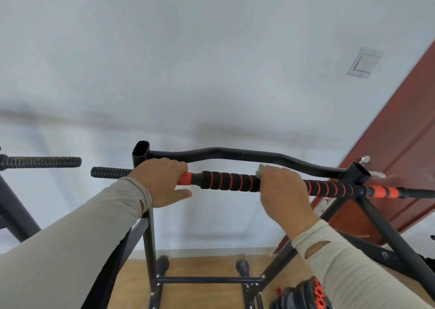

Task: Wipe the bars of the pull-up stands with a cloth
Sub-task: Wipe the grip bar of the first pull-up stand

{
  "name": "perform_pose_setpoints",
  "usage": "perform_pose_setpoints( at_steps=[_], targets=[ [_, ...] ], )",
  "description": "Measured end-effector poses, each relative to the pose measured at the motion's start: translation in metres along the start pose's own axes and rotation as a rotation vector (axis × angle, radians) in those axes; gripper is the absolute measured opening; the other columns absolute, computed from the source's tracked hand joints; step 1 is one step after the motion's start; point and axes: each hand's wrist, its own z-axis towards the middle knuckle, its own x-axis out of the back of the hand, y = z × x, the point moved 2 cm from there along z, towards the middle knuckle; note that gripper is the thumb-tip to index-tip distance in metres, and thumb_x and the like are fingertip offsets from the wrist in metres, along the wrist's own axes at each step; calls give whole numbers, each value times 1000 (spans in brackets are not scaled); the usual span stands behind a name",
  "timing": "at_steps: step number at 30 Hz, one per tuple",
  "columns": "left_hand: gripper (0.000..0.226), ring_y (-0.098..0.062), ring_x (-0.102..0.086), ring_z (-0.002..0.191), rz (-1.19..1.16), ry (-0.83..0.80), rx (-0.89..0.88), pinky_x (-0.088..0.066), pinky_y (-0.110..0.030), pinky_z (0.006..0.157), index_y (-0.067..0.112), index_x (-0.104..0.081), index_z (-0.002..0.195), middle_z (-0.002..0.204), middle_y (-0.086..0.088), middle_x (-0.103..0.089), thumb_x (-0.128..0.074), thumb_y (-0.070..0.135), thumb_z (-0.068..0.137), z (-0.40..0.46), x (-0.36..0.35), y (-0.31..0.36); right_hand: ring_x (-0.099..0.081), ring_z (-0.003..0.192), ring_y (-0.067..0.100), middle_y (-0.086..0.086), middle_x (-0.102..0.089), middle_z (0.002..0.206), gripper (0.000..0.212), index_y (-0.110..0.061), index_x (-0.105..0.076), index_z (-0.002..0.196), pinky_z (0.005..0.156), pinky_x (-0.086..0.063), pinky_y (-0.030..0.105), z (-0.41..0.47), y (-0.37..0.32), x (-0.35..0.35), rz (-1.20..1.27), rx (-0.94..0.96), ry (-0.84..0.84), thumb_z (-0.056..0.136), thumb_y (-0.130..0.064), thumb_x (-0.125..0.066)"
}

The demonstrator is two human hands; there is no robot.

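Observation:
The pull-up stand's straight bar [231, 181], padded in black foam with orange rings, runs across the middle of the view. My left hand [162, 182] grips the bar near its left upright, fingers curled over the top and thumb below. My right hand [283, 189] is wrapped round the bar further right, pressing a pale green cloth [260, 169] against it; only a small corner of the cloth shows above my fingers. A curved black bar [235, 153] runs behind, between the two uprights.
A second stand's ribbed black bar [40, 162] sticks in from the left. A red-brown door [400, 129] with a handle stands at the right, with a wall switch [364, 62] near it. Black frame legs, foot bars and orange-black weights [306, 294] sit on the wooden floor below.

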Motion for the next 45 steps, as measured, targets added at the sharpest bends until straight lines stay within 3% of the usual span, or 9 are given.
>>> perform_pose_setpoints(
  at_steps=[8, 12, 15, 19, 26, 28, 38, 42, 45],
  targets=[
    [22, -13, -58, 62, -16, 83, 104, -46, -29, 59, 33, -44, 93, 66, 14, -55, -57, 47, 81, 22, -8, 44, -67, 89, 22, 1, -72, 90, 8, -18, -69, 98, 94, -55, 41, -3, -107, -12, 459, 113, 237, 90, -18, -66],
    [45, -5, -56, 57, -22, 144, 27, -49, -30, 57, 36, -43, 88, 64, 14, -56, -47, 80, 76, 19, -7, 44, -67, 87, 22, -2, -74, 92, 28, -16, -70, 117, 88, -54, 37, -1, -36, -12, 255, 215, 205, 92, -12, -60],
    [47, -5, -54, 55, -10, 190, 19, -44, -28, 54, 34, -43, 86, 63, 12, -54, -37, 81, 82, 18, -5, 46, -61, 71, 15, -10, -62, 74, 18, -29, -69, 101, 67, -50, 28, 4, 61, -12, 41, -19, -16, 96, -14, -61],
    [47, -4, -53, 54, 0, 200, 19, -38, -25, 50, 35, -42, 85, 62, 13, -53, -35, 81, 84, 17, -6, 47, -72, 90, 23, -5, -75, 95, 28, -33, -66, 117, 79, -60, 36, -4, 136, -7, -158, -235, -174, 95, -18, -55],
    [44, -4, -53, 52, 9, 226, 18, -39, -27, 48, 33, -44, 81, 59, 13, -55, -41, 77, 85, 19, -8, 46, -57, 61, 22, -4, -62, 64, 19, -24, -54, 73, 73, -45, 30, 3, -54, -3, 237, 17, 133, 73, -10, -66],
    [43, -4, -53, 51, -8, 230, 22, -41, -28, 48, 32, -45, 78, 58, 13, -56, -44, 74, 85, 18, -7, 47, -64, 78, 20, -2, -71, 82, 10, -20, -67, 94, 101, -48, 39, -4, -68, -8, 343, 157, 148, 88, -14, -62],
    [43, -3, -53, 51, 14, 184, 25, -38, -24, 48, 35, -43, 83, 58, 11, -54, -35, 77, 85, 15, 1, 53, -71, 91, 25, -1, -71, 90, 22, -24, -64, 107, 75, -56, 36, -5, 193, -11, -32, -343, -231, 90, -9, -63],
    [44, -3, -54, 51, -4, 173, 28, -37, -23, 48, 35, -43, 83, 57, 11, -55, -36, 78, 84, 16, 2, 53, -70, 83, 25, -2, -65, 82, 25, -17, -61, 114, 65, -49, 34, 3, 156, -10, -50, -401, -211, 90, -9, -58],
    [43, -3, -54, 51, 7, 174, 28, -37, -23, 47, 35, -43, 82, 57, 11, -55, -37, 78, 84, 16, 1, 52, -68, 83, 25, -5, -58, 79, 16, -24, -55, 92, 84, -48, 35, 9, 57, -5, 13, -161, -145, 88, -8, -55]
  ],
)
